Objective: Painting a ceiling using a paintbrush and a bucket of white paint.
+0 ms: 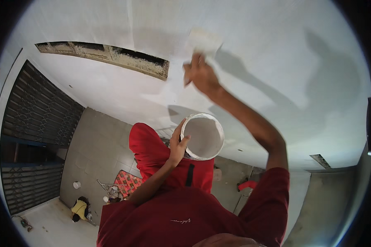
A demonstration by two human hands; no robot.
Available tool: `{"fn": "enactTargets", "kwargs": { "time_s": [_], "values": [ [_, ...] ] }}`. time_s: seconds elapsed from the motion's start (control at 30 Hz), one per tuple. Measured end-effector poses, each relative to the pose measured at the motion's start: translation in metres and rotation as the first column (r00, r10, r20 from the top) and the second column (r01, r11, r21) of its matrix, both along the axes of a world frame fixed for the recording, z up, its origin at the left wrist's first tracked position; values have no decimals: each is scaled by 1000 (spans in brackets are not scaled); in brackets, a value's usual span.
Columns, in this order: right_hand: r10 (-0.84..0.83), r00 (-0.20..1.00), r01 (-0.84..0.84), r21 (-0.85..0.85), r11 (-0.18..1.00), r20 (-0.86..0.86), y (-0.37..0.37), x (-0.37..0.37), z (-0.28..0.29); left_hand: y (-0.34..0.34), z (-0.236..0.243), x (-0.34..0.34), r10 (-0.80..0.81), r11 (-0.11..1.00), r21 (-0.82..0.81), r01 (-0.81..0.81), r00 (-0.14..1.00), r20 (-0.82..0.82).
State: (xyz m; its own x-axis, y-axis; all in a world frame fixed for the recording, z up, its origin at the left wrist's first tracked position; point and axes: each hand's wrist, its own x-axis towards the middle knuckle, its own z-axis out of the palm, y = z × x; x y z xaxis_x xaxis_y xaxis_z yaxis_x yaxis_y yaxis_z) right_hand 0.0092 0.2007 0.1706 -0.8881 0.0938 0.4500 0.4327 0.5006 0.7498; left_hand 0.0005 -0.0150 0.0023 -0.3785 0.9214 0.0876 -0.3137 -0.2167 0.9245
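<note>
We saw the right hand (204,77) up high at the pale wall (259,24). Its fingers were bent and looked like they were pinching the low end of a wide, pale blade (205,40). The blade was a bit blurry, but it seemed to lie flat on the wall, just to the right of the long slot (103,57).

The left hand (177,149) had the tub (222,132). Its thumb was over the rim and the other fingers were round the outside, so the tub's side was pinched between them. The tub was below the blade, in front of the red trousers (152,142), with its open top facing up at us. Inside it was pale and smooth, and we could not tell how much was in there.

We thought the step in hand was spreading something thin and smooth over the wall. The next move, we guessed, called for a firm, even push, with the blade kept flat so its corners would not scratch. If the blade ran dry, we thought it would need to come down to the tub for more. The left hand would need to keep the tub level, because a tip could spill it on the floor (97,131).
</note>
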Motion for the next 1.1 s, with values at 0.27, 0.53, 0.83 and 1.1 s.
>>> {"fn": "enactTargets", "kwargs": {
  "time_s": [0.27,0.53,0.83,1.1],
  "values": [
    [32,978,-177,-730,660,-207,8,18,-27,-2,-2,3,10,1000,1,-10,1000,-12],
    [5,945,-122,-336,934,-328,-23,12,189,-4,-17,2,48,997,53,-52,996,75],
    [87,987,-72,109,991,-133,6,-35,81,0,-18,-1,23,999,29,-24,999,45],
    [82,997,-30,-875,483,12,2,-7,-121,2,-17,0,42,998,41,-39,997,-64]
  ]
}}
